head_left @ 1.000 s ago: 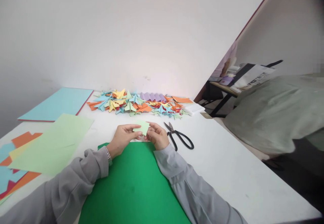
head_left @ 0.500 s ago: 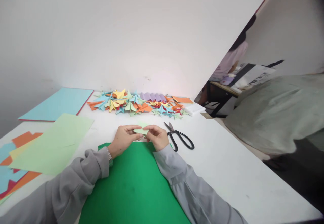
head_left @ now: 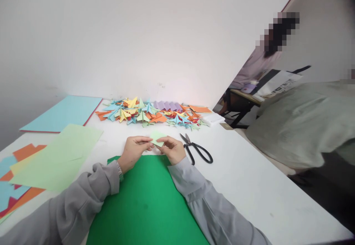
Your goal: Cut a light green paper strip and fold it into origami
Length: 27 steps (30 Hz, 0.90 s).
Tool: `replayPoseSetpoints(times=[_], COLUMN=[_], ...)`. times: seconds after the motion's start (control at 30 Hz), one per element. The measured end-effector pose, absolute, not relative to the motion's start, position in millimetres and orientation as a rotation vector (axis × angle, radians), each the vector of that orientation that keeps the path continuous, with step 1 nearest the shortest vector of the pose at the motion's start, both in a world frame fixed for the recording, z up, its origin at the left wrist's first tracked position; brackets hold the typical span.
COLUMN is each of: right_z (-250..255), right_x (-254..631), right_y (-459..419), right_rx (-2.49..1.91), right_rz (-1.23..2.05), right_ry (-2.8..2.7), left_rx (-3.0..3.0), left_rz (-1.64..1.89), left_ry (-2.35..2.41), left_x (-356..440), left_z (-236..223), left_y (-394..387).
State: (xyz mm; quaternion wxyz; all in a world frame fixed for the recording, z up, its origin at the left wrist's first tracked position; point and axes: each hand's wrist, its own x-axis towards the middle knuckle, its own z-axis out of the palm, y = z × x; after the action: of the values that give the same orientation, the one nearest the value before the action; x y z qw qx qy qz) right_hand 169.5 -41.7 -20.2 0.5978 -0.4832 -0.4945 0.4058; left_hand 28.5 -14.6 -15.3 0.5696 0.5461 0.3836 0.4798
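A small piece of light green paper [head_left: 158,138] is pinched between both hands, just beyond the far edge of the green sheet [head_left: 146,197]. My left hand [head_left: 135,150] grips its left corner between thumb and fingertips. On the other side, my right hand [head_left: 172,150] holds it with thumb and forefinger closed. Whether the paper has folds in it is too small to make out. Black-handled scissors [head_left: 198,149] lie on the white table right beside my right hand, blades partly apart.
Many-coloured folded paper planes [head_left: 141,114] are heaped along the wall, with purple pleated paper [head_left: 168,106] behind. Blue sheets [head_left: 63,114], a large light green sheet [head_left: 61,156] and orange scraps [head_left: 24,151] lie left. Another person [head_left: 291,123] is beyond the table's right edge.
The light green paper has turned in my fingers and shows more of its face, raised slightly up and right. My left fingers have shifted a little on it.
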Motion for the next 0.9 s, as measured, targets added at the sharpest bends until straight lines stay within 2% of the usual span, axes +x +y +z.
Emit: replayPoseSetpoints(times=[0.9], right_z=[-22.1], right_x=[170.0], right_y=[-41.2], right_rx=[-1.08], right_rz=[0.973], right_ry=[-1.064], left_rx=[1.189], left_rz=[1.189], left_ry=[0.862], left_x=[29.7], left_z=[-14.2], left_y=[-16.0])
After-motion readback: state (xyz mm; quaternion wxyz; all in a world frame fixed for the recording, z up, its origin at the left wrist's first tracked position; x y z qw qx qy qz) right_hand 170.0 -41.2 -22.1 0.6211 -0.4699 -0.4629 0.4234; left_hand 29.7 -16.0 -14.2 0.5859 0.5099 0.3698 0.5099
